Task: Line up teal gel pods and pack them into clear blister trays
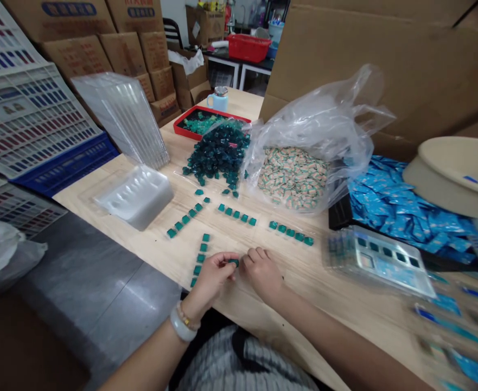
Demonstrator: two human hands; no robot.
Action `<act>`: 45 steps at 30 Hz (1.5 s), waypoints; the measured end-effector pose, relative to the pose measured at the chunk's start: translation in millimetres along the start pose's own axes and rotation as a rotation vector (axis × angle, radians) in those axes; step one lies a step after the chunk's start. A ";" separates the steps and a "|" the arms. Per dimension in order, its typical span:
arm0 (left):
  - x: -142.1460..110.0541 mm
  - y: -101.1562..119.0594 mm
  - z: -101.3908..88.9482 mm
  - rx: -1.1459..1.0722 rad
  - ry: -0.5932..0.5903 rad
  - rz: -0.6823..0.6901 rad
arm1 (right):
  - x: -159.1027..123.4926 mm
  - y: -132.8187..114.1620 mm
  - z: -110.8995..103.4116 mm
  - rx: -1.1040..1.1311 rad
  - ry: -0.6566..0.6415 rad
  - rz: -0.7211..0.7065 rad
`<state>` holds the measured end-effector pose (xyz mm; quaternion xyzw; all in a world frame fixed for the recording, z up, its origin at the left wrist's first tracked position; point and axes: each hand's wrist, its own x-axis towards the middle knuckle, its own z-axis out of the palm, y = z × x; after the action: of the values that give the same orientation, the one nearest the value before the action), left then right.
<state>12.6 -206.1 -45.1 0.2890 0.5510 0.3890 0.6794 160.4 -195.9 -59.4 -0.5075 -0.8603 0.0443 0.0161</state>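
Note:
My left hand (214,274) and my right hand (263,271) meet at the near edge of a wooden table (320,282), fingers curled. Between their fingertips sits a small green wrapped piece (233,262), pinched by both. Just left of my left hand runs a short column of green pieces (200,260) inside a clear tray. Further out lie three more rows of green pieces (236,213) in clear trays. A heap of dark green pieces (218,155) spills from a clear bag behind them.
A clear bag of pale wrapped pieces (293,176) stands right of the heap. A stack of clear blister trays (139,195) lies at the left, filled trays (381,260) and blue packets (405,209) at the right. A red tray (208,120), a mug (220,99) and cardboard boxes (385,65) stand behind.

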 end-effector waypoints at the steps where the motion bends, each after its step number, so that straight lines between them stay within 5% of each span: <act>1: 0.5 0.3 -0.2 -0.040 -0.005 -0.001 | 0.3 -0.2 -2.0 0.021 0.003 0.019; 7: 5.9 8.6 8.6 -0.312 -0.133 -0.045 | 1.8 5.7 -28.7 0.702 0.177 0.020; 10: 12.1 12.6 10.9 -0.279 -0.137 -0.016 | 4.6 7.4 -32.9 0.843 0.219 0.021; 14: 11.4 9.8 -10.3 0.369 0.073 0.358 | 6.0 6.7 -19.2 0.591 0.175 0.126; 18: 1.2 -2.2 -31.5 1.089 -0.027 0.706 | 13.6 -5.1 -2.1 0.222 0.035 0.124; 23: -5.1 -10.7 -37.1 1.322 -0.052 0.813 | 13.6 -12.0 3.1 0.112 0.038 0.144; 28: -19.4 -14.4 -73.1 1.416 -0.110 0.953 | -43.6 5.7 3.8 0.149 0.214 0.165; 34: -33.3 -32.9 -106.2 1.620 -0.241 0.961 | -118.7 10.6 17.5 0.086 0.021 0.105; 40: -28.4 -31.7 -103.2 1.565 -0.265 1.089 | -154.0 14.0 21.9 0.074 -0.009 0.117; 45: -26.9 -32.4 -77.0 1.462 -0.307 1.164 | -186.6 11.4 33.9 0.026 0.122 0.144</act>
<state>-58.0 -248.8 -75.0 0.9205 0.3321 0.1829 0.0946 258.3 -355.7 -91.1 -0.5695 -0.8185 0.0255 0.0716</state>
